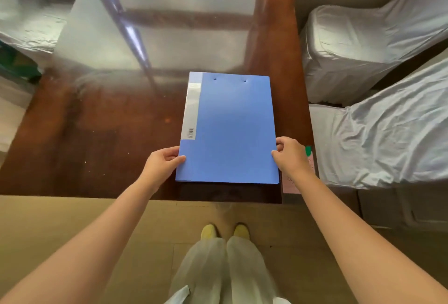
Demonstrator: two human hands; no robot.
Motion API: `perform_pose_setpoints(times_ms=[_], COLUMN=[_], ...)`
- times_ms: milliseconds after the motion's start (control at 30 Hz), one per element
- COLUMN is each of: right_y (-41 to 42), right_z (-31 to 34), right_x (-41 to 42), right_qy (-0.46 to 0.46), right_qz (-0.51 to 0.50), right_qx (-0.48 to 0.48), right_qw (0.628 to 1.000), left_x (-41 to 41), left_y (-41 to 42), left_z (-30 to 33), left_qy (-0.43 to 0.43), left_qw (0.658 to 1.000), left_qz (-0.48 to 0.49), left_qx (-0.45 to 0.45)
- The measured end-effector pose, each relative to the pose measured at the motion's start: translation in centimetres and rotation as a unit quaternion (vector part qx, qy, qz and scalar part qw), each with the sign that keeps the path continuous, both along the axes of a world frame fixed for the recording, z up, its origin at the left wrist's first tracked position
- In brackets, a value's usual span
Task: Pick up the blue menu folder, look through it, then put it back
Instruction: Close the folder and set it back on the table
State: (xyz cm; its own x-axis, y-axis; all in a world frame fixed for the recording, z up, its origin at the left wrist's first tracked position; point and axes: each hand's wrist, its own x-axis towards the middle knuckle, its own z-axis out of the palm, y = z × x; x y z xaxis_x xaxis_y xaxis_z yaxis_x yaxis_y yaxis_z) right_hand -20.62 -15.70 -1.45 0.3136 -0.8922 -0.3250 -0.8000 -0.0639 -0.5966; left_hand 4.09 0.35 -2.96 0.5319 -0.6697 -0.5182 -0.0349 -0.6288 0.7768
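Observation:
The blue menu folder [230, 129] is closed, its spine with a clear label strip on the left, over the near right part of a glossy dark wooden table [97, 146]. My left hand [162, 163] grips its lower left edge, thumb on the cover. My right hand [291, 155] grips the lower right edge. Whether the folder rests on the table or is slightly lifted, I cannot tell.
Two chairs in white covers [363, 44] [388, 134] stand along the table's right side, another covered chair [26, 25] at the far left. A pink note with a green clip [308, 155] sits at the table's near right corner, partly behind my right wrist. My feet are on a tan floor.

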Motion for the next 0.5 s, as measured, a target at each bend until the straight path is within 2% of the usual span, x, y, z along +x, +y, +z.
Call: perform_pose_setpoints(times_ms=[167, 267, 333, 400, 433, 500], right_y=[0.1, 0.6, 1.2, 2.3, 3.1, 4.4], right_z=[-0.5, -0.2, 0.3, 0.4, 0.3, -0.4], right_x=[0.2, 0.1, -0.1, -0.6, -0.8, -1.3], right_qy=[0.073, 0.106, 0.099, 0.095, 0.108, 0.159], right_qz=[0.035, 0.014, 0.027, 0.144, 0.227, 0.361], right_qx=[-0.011, -0.070, -0.141, -0.205, -0.215, -0.196], right_qw=[0.997, 0.992, 0.985, 0.963, 0.944, 0.898], left_x=[-0.4, -0.5, -0.7, -1.2, -1.7, -3.3], left_y=[-0.1, -0.4, -0.2, 0.4, 0.8, 1.4], left_z=[-0.8, -0.8, -0.6, 0.2, 0.5, 0.3], left_qy=[-0.080, -0.117, -0.218, -0.340, -0.394, -0.456], left_qw=[0.996, 0.990, 0.973, 0.934, 0.900, 0.813], left_qz=[-0.034, -0.061, -0.062, -0.099, -0.172, -0.356], left_qx=[0.016, 0.052, 0.044, -0.042, -0.078, -0.064])
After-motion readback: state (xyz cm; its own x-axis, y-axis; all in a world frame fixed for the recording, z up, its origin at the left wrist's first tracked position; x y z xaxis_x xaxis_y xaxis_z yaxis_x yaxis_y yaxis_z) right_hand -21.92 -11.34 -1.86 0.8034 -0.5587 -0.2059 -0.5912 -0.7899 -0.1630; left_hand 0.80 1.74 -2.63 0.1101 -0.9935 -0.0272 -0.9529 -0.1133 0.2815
